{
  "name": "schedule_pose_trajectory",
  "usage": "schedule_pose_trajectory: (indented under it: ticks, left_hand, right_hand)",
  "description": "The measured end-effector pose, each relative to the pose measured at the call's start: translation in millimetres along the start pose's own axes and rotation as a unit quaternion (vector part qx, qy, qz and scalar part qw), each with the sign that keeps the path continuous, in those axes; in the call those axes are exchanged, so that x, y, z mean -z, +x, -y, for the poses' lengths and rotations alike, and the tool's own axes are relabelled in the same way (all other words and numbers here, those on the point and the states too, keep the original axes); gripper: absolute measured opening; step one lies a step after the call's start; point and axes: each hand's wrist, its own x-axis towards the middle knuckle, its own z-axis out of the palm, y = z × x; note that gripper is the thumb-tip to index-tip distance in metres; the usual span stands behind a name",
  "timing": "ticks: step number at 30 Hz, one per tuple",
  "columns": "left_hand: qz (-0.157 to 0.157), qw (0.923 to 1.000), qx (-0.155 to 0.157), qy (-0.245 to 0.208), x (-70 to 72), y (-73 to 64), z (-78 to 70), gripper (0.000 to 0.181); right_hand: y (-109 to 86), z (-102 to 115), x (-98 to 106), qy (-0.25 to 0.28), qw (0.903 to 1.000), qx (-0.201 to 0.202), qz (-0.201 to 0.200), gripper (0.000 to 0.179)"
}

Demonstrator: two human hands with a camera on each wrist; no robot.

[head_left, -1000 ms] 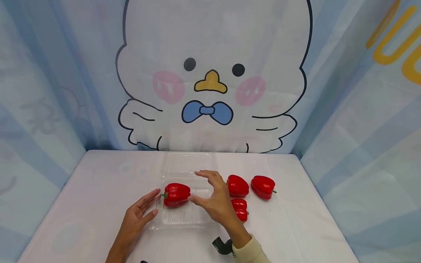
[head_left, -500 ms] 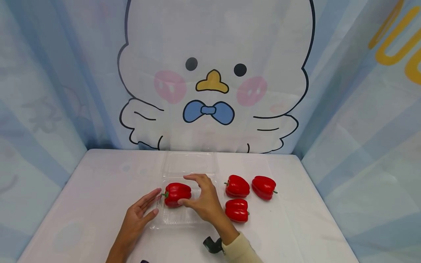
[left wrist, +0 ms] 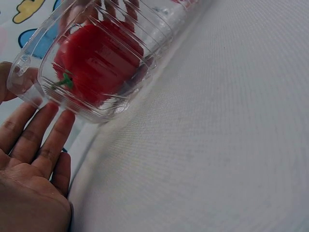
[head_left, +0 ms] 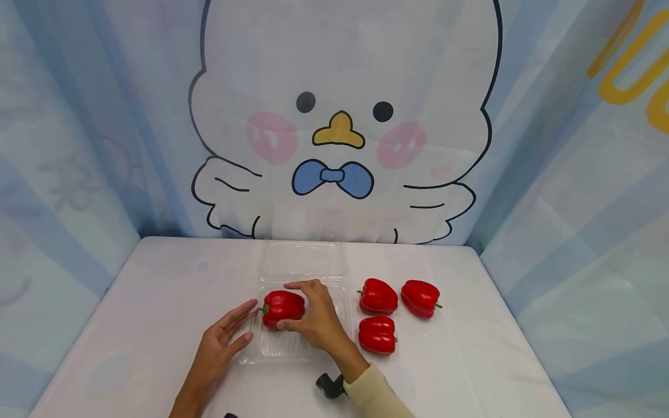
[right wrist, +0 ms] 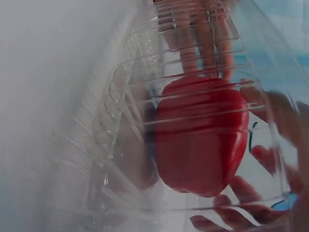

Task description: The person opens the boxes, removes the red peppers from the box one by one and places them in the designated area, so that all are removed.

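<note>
A red bell pepper [head_left: 284,307] lies on its side in the base of a clear plastic clamshell container [head_left: 282,346], its green stem pointing left. My right hand [head_left: 316,316] reaches over it from the right, thumb at the near side and index finger along the far side. In the right wrist view, gaps show between several fingers and the pepper [right wrist: 200,135]; no firm grip is visible. My left hand [head_left: 222,337] stays at the container's left edge, fingers extended. The left wrist view shows its fingertips against the clear wall [left wrist: 53,94].
The container's lid [head_left: 303,258] lies folded back toward the cartoon curtain [head_left: 340,191]. To the right on the white table are three more red peppers: one at the back [head_left: 377,296], one nearer [head_left: 377,335] and one farther right [head_left: 420,299]. A dark device [head_left: 329,385] sits by the right wrist.
My right hand has moved left, so its thumb and index finger now reach around the pepper in the container. My left hand and the peppers have stayed in place.
</note>
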Motion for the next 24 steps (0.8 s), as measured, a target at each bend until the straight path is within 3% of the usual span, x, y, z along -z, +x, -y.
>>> schedule_pose_trajectory:
  ticks: [14, 24]
  left_hand:
    - [0.004, 0.9999, -0.010, 0.004, -1.2, 1.1, 1.5, 0.060]
    - [-0.002, 1.0000, 0.003, 0.009, -1.3, 0.5, 0.6, 0.062]
  right_hand:
    - [7.2, -5, -10, -0.023, 0.9997, 0.000, 0.010, 0.071]
    - [7.0, -6, -9, -0.008, 0.9999, 0.008, 0.005, 0.068]
